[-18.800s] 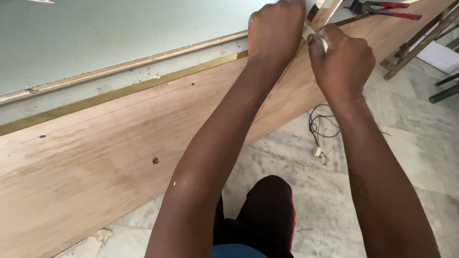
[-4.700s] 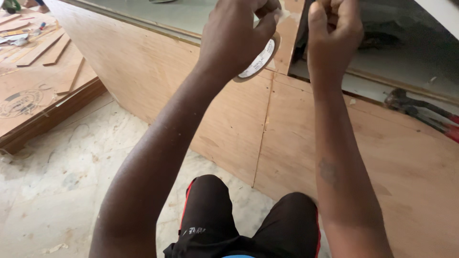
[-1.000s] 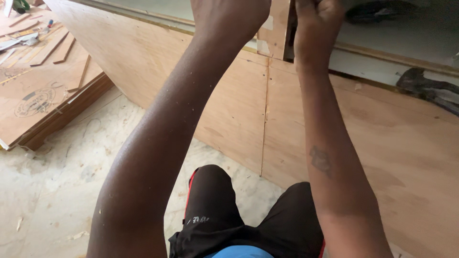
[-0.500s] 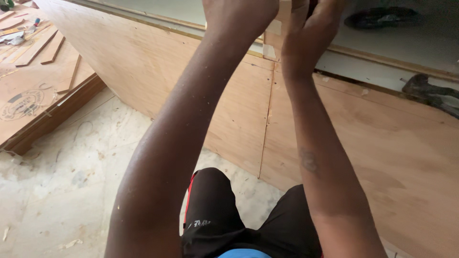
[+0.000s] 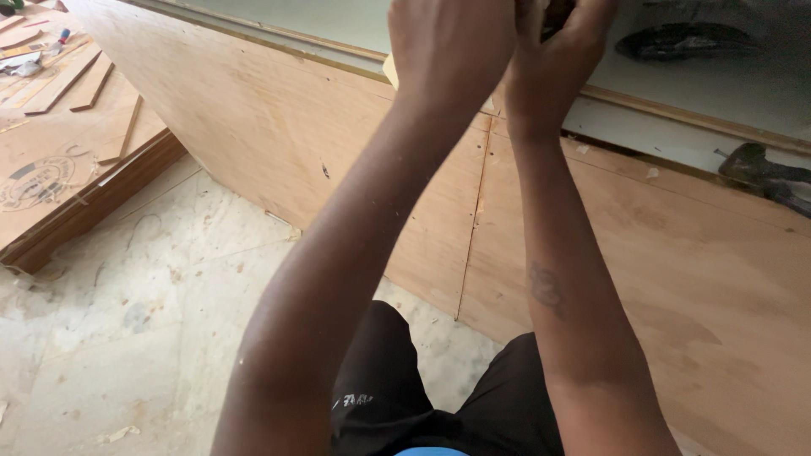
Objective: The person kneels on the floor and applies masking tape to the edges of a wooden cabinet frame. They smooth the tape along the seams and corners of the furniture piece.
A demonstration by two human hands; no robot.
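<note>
At twelve o'clock, at the top edge of the view, both hands are raised close together over the seam where two plywood panels (image 5: pixel 279 143) meet. The left hand (image 5: pixel 452 46) is closed in a loose fist, knuckles toward the camera, with a small pale strip (image 5: pixel 390 72) showing at its lower edge. The right hand (image 5: pixel 553 51) curls its fingers around something dark (image 5: pixel 557 15) that is mostly cut off by the frame, so what it is cannot be told. At nine to ten o'clock a stack of plywood sheets (image 5: pixel 59 194) lies on the floor, its top sheet bearing a round dark stamp (image 5: pixel 38 177), with loose wood offcuts (image 5: pixel 68 80) on it. At two o'clock a dark tool (image 5: pixel 764 169) rests on the pale ledge (image 5: pixel 676 93) above the panels. Both forearms cover much of the panel seam. A dusty stone floor (image 5: pixel 127 338) spreads at seven o'clock
</note>
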